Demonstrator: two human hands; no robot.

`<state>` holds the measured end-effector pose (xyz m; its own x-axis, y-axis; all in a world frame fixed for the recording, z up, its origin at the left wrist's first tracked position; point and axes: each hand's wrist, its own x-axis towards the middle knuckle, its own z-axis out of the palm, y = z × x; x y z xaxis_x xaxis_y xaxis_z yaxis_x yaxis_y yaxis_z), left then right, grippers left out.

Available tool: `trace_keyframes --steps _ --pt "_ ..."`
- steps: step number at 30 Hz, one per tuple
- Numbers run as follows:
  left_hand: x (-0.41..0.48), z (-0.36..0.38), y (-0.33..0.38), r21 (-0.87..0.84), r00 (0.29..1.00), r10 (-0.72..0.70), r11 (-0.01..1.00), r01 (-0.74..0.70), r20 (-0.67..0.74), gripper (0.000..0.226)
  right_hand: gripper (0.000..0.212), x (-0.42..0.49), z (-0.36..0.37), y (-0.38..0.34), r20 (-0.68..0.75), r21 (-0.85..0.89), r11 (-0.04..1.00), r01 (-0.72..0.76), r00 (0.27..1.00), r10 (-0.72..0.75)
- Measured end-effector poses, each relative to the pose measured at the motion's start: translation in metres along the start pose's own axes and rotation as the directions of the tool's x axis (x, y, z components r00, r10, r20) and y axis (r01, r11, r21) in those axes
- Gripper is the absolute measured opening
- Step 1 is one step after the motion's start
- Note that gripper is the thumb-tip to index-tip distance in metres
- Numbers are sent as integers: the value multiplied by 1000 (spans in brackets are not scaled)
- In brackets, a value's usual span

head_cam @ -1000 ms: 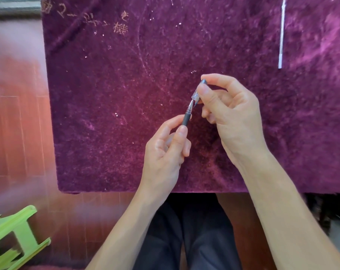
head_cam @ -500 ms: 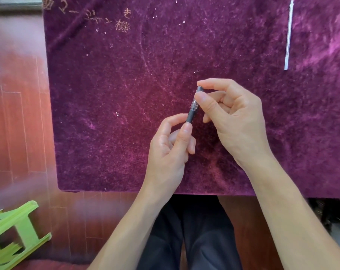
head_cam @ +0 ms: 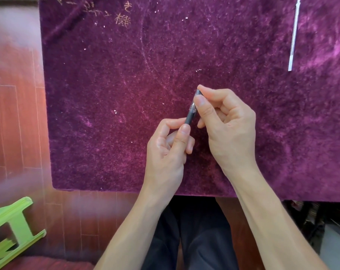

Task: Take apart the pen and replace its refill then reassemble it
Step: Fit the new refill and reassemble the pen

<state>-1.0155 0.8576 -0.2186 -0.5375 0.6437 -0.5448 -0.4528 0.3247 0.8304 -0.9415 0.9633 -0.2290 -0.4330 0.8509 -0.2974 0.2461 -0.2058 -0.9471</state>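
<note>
A dark pen [head_cam: 190, 115] with a clear section near its upper end is held slanted above the purple velvet cloth [head_cam: 126, 94]. My left hand [head_cam: 169, 151] pinches its lower dark end between thumb and forefinger. My right hand [head_cam: 225, 125] grips the upper end, the thumb lying along the clear part and the forefinger curled over the tip. Most of the pen is hidden inside the two hands. A thin white refill [head_cam: 293, 36] lies on the cloth at the far right, well away from both hands.
The cloth covers a table whose front edge [head_cam: 126, 190] runs just above my lap. To the left is red-brown wooden floor, with a green plastic stool [head_cam: 11, 228] at the bottom left. Dark clutter sits at the lower right.
The two pen parts have come together: the gap showing the thin inner piece has closed. My right hand has moved down toward my left hand.
</note>
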Motion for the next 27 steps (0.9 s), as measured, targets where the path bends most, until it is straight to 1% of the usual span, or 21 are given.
trace_keyframes --steps 12,16,19,22,24,27 --pt "-7 -1 -6 30 1000 4 1000 -4 -16 11 11 -11 1 6 -30 29 999 -19 999 20" --pt "-13 -3 -8 39 1000 -20 999 20 -21 11 13 -14 1 6 19 17 998 -61 998 61" --pt "-16 -4 -5 157 1000 -6 988 10 -26 9 15 -15 -3 5 36 14 996 -89 995 88" --pt "-14 -8 0 286 994 41 958 -10 -100 14 17 -12 -3 2 27 18 996 -90 996 90" --pt "-11 -10 5 330 987 69 944 -18 -145 17 14 -9 0 0 30 4 997 -80 996 80" --pt "-5 -10 12 370 985 82 929 -21 -151 17 10 -4 1 -1 42 -9 997 -75 996 75"
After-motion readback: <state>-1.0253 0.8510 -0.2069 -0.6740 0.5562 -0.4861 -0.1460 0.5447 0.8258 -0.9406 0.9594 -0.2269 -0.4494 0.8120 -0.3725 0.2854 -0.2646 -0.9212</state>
